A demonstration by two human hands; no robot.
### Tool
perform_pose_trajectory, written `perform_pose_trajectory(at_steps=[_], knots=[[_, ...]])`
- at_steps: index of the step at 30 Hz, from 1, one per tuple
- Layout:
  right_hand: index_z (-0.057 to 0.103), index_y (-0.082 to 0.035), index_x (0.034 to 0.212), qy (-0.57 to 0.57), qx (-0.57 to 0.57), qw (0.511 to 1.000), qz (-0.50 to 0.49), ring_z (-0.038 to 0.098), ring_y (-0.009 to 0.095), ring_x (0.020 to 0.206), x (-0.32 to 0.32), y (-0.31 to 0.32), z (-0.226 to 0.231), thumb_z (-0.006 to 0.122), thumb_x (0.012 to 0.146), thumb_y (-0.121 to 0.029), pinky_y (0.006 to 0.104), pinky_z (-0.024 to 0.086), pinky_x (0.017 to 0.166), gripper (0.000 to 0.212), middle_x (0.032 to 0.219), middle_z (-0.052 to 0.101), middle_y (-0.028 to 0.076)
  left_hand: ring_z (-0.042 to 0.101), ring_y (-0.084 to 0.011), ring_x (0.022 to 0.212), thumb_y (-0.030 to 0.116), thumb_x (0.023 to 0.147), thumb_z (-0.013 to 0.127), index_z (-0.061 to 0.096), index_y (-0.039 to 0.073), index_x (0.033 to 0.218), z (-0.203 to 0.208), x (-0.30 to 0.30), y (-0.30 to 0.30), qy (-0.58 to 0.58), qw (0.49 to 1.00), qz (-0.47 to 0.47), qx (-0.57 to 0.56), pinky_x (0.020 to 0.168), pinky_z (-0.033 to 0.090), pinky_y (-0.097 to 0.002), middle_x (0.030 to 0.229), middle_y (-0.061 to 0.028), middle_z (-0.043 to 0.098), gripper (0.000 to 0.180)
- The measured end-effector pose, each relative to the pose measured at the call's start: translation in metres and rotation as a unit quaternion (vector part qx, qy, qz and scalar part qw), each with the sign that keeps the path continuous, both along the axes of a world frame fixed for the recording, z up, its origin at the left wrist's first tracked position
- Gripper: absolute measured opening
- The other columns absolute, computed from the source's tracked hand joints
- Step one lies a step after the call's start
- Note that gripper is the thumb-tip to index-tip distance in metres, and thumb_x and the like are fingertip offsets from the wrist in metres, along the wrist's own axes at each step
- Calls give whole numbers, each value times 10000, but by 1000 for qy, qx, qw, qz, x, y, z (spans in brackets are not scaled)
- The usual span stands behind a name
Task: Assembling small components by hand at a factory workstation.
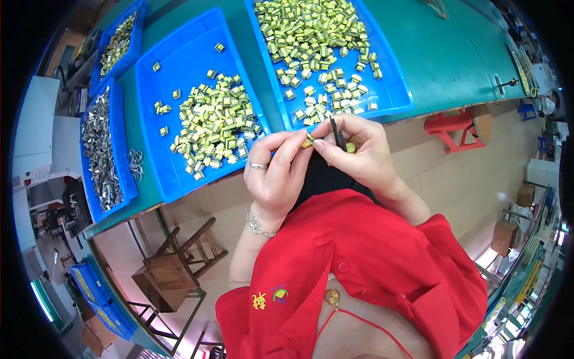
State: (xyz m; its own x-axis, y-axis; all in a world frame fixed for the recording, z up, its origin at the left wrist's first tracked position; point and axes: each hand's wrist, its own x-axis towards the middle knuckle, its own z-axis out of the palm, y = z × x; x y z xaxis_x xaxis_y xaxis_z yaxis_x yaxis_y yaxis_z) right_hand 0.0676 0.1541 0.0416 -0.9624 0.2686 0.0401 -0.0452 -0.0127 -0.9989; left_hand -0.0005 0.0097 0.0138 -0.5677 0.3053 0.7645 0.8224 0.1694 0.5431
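Observation:
My left hand, with a ring and a bracelet, pinches a small yellow-taped transformer between thumb and fingertips. My right hand meets it at the near edge of the right blue tray. Its fingers close round a dark, narrow hand tool that points up; the exact kind cannot be made out. A second yellow transformer shows tucked in the right hand's grip. The right tray holds a large heap of like parts. The middle blue tray, left of my hands, holds another heap.
At the far left, one blue bin holds silvery metal clips, with a few clips beside it on the green table. Another bin behind it holds more parts. A wooden stool and a red stool stand below the table.

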Motion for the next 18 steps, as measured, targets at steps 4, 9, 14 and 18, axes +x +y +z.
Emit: perform_pose_trajectory(at_steps=[4, 9, 14, 18], knots=[[652, 18, 955, -18, -29, 999, -4, 495, 6, 565, 0, -1, 4, 674, 842, -20, 164, 341, 495, 122, 676, 560, -48, 629, -191, 727, -40, 676, 796, 690, 40, 1008, -4, 1, 0, 13, 1000, 12, -9, 602, 504, -276, 869, -61, 633, 357], [655, 26, 955, -31, -60, 998, -12, 472, 16, 510, 1, -3, 3, 671, 848, -13, 182, 297, 437, 114, 629, 562, -28, 632, -187, 738, -43, 675, 794, 694, 29, 1027, -1, 1, -2, 29, 999, 10, -22, 609, 506, -267, 878, -63, 637, 373], [653, 31, 945, -27, -77, 997, -17, 475, 23, 511, 2, -4, 3, 671, 844, 1, 190, 295, 434, 107, 632, 563, -20, 632, -184, 765, -43, 667, 794, 698, 22, 1038, -1, 1, -2, 63, 997, 18, -39, 611, 505, -263, 878, -61, 640, 388], [639, 22, 909, -28, -105, 994, -4, 492, 31, 518, 2, -1, 3, 682, 830, 5, 197, 335, 445, 92, 638, 561, -22, 632, -184, 767, -40, 669, 791, 699, 18, 1034, 2, 1, -3, 79, 995, 19, -54, 608, 504, -263, 887, -64, 642, 381]])
